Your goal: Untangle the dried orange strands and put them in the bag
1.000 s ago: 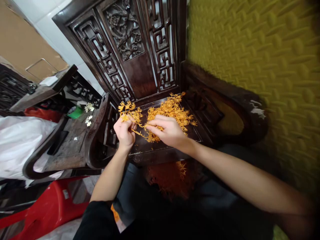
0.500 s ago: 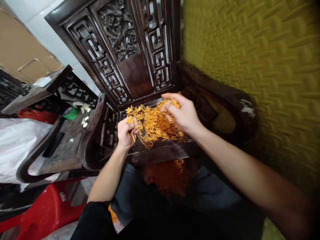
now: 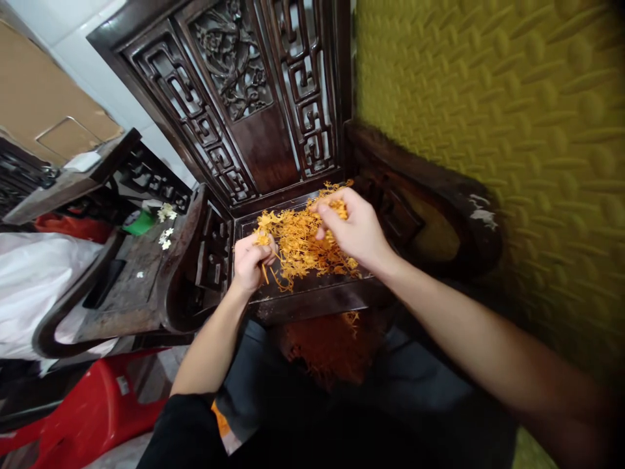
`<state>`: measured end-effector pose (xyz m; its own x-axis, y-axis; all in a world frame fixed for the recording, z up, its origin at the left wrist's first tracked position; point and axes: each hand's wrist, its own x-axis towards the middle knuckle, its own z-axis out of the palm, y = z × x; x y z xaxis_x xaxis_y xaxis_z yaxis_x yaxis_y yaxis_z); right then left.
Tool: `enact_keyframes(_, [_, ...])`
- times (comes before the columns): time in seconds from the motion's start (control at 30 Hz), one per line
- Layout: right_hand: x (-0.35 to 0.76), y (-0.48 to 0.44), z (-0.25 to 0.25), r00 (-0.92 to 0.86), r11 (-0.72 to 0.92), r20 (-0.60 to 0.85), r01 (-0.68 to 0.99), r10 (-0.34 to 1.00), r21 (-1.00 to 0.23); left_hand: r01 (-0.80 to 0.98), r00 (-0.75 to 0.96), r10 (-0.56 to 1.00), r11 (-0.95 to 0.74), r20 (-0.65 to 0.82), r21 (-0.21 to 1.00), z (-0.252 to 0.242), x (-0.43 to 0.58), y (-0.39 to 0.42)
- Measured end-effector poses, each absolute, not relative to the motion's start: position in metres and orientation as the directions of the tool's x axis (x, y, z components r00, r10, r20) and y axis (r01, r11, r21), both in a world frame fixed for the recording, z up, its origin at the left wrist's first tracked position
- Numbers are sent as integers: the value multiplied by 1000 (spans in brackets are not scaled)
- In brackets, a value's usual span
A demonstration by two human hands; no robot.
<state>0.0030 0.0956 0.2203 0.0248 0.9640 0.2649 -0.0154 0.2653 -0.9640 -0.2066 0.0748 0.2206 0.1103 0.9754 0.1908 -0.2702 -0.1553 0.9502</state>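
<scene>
A heap of orange plastic flower pieces [image 3: 303, 244], thin and branching, is spread over the dark wooden chair seat [image 3: 312, 301]. At the heap's left edge, my left hand [image 3: 249, 264] is closed in a fist around a few orange flower stems; a flower head shows above the thumb and a stem end pokes out below. My right hand [image 3: 359, 228] is over the heap's right side, thumb and fingers pinched together, with orange flower pieces at the fingers. Its fingertips partly cover the heap, so exactly what they grip is hard to make out.
Behind the seat rises a carved chair back [image 3: 266, 146]. A second wooden chair [image 3: 131, 293] at left bears small white flower pieces [image 3: 166, 238], a green container [image 3: 138, 221] and a dark phone-like object [image 3: 104, 283]. A red plastic stool [image 3: 92, 404] stands lower left; yellow-green textured padding [image 3: 488, 98] covers the right side.
My left hand has shifted slightly right, toward the heap. The right hand's raised index finger has come down, and its fingers have closed into a pinch over the orange pieces.
</scene>
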Motion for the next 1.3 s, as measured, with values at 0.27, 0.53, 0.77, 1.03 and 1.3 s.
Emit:
enact_keyframes(0.27, [-23, 77, 216, -275, 388, 362, 43, 891, -921, 178, 380, 912, -235, 153, 956, 220, -213, 74])
enact_keyframes(0.53, [-18, 85, 212, -200, 247, 236, 33, 951, -968, 195, 403, 912, -175, 84, 965, 226, -213, 73])
enact_keyframes(0.77, [-25, 80, 210, -237, 304, 275, 94, 932, -948, 378, 404, 907, -280, 115, 882, 229, -205, 76])
enact_keyframes(1.03, [-13, 85, 216, -98, 175, 179, -44, 979, -984, 456, 310, 949, -198, 54, 868, 231, -209, 73])
enact_keyframes(1.3, [28, 120, 221, 257, 208, 206, 18, 944, -978, 366, 114, 974, -224, 195, 903, 235, -228, 77])
